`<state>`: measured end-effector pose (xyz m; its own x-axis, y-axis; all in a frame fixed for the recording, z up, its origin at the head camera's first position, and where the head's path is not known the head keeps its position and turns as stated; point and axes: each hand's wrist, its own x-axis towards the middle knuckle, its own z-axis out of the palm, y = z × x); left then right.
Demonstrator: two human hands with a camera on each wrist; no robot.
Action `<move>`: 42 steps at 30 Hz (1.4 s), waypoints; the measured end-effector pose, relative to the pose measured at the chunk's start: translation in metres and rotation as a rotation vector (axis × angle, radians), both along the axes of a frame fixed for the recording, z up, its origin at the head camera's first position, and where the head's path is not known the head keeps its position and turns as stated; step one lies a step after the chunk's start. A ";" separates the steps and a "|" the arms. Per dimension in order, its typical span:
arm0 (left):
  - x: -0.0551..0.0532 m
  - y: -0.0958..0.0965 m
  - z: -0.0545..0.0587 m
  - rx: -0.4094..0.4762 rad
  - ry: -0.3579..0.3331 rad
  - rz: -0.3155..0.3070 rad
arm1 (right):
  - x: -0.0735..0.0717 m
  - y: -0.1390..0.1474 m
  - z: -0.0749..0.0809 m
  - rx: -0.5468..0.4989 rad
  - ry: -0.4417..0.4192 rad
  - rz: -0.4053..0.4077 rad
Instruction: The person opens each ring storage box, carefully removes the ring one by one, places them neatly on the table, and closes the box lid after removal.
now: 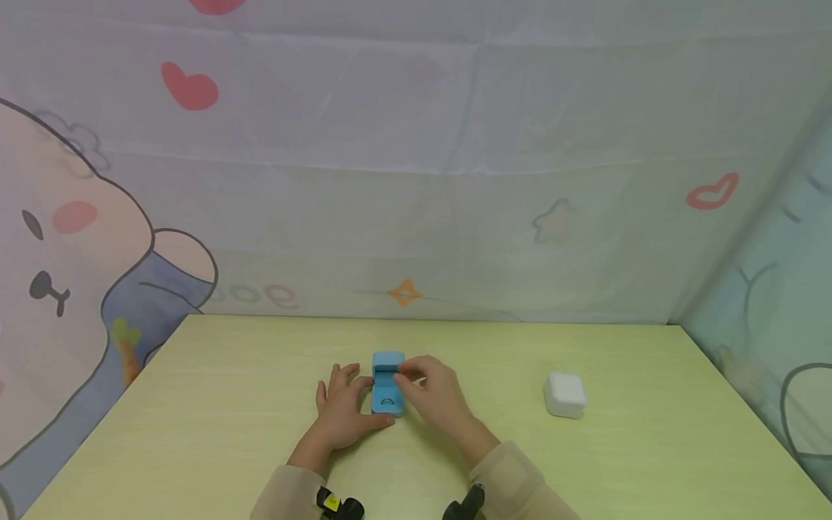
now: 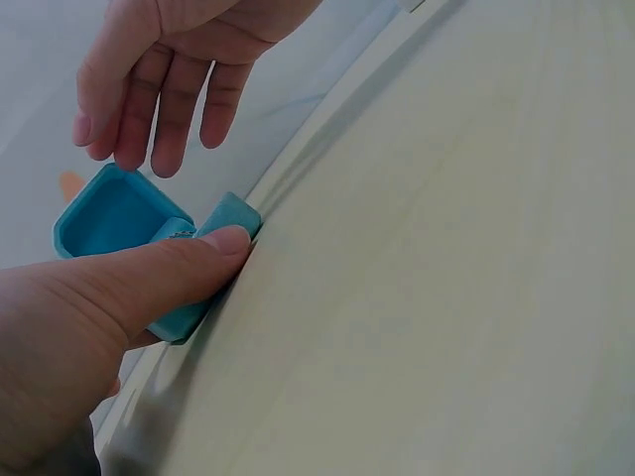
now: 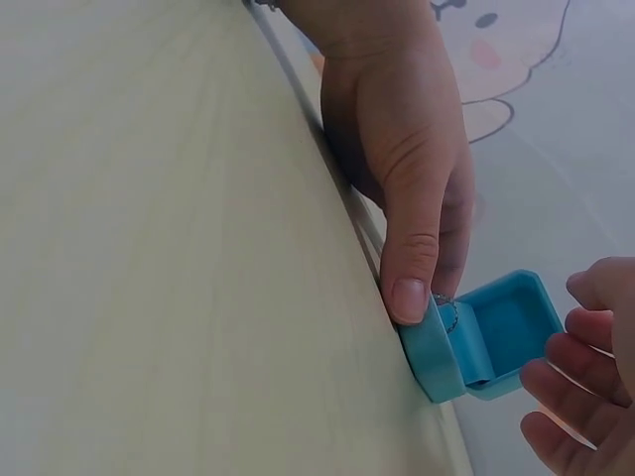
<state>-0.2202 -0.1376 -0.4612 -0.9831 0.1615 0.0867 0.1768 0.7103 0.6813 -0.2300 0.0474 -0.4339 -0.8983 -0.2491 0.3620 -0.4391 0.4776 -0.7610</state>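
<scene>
A small blue ring box (image 1: 388, 387) stands on the table with its lid (image 3: 516, 315) raised. In its cushion sits a ring (image 1: 388, 401), seen as a thin dark arc from the head. My left hand (image 1: 341, 417) holds the base, thumb across the front and forefinger at the left side. The left thumb (image 2: 203, 263) partly covers the base in the left wrist view. Beside the lid's right edge is my right hand (image 1: 434, 393), its fingers loosely bent with nothing between them. Whether its fingertips touch the lid, I cannot tell.
To the right on the pale wooden table (image 1: 214, 433) stands a white rounded block (image 1: 565, 395). A printed cloth backdrop (image 1: 416, 144) hangs behind the table's far edge. Dark wrist cameras are strapped at both sleeves.
</scene>
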 end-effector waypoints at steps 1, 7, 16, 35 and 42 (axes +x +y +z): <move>0.000 0.000 0.000 0.001 0.000 -0.001 | 0.000 0.000 0.000 0.008 -0.003 0.003; 0.001 0.001 0.002 0.006 0.000 -0.005 | 0.001 -0.001 0.001 0.056 0.006 0.035; 0.001 0.000 0.002 0.013 -0.004 -0.009 | 0.005 -0.001 0.005 0.124 0.012 0.117; 0.003 0.000 0.002 0.025 0.003 -0.024 | 0.003 -0.004 0.001 0.268 -0.001 0.174; 0.002 0.000 0.001 0.024 0.006 -0.023 | 0.003 -0.005 0.001 0.275 -0.005 0.188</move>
<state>-0.2179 -0.1375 -0.4599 -0.9786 0.1816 0.0966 0.1968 0.6894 0.6971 -0.2274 0.0428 -0.4330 -0.8289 -0.4984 0.2539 -0.5357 0.5766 -0.6169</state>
